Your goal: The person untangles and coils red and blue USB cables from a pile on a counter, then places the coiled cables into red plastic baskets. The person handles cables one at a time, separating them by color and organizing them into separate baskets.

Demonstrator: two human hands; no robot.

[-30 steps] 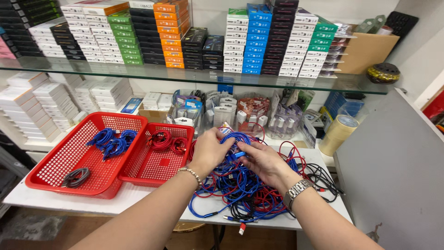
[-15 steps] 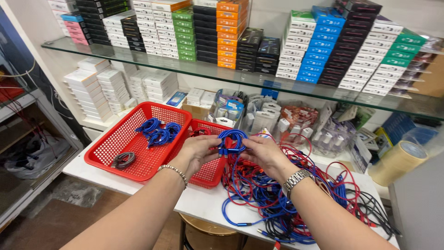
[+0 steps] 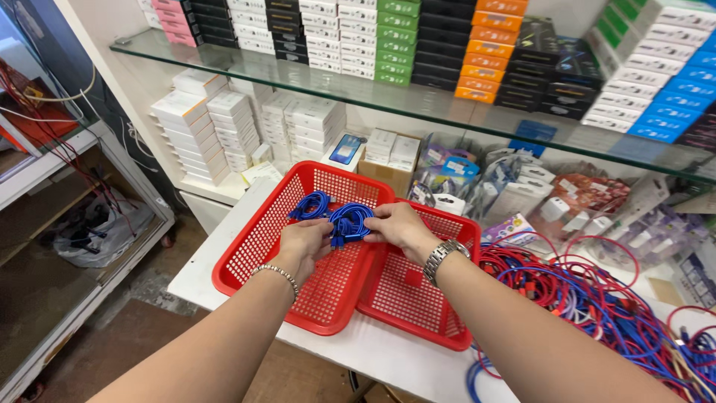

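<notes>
From the head camera, the left hand (image 3: pixel 304 245) and the right hand (image 3: pixel 397 225) both pinch 1 coiled blue cable (image 3: pixel 349 222), fingers closed on it, over the big red basket (image 3: pixel 257 242). To do this well, keep the coil tight and lower it flat beside the other blue coil (image 3: pixel 309 204). The baskets are hard plastic with little holes; the cables look bendy and smooth.

A white table (image 3: pixel 224 257) fills the centre. At twelve o'clock a glass shelf (image 3: pixel 418 97) carries rows of coloured boxes (image 3: pixel 418 37) against a pale wall (image 3: pixel 552 11). At nine o'clock stands a white rack (image 3: pixel 52 175). At seven o'clock lies worn brown floor (image 3: pixel 127 313). Light is bright and even.
</notes>
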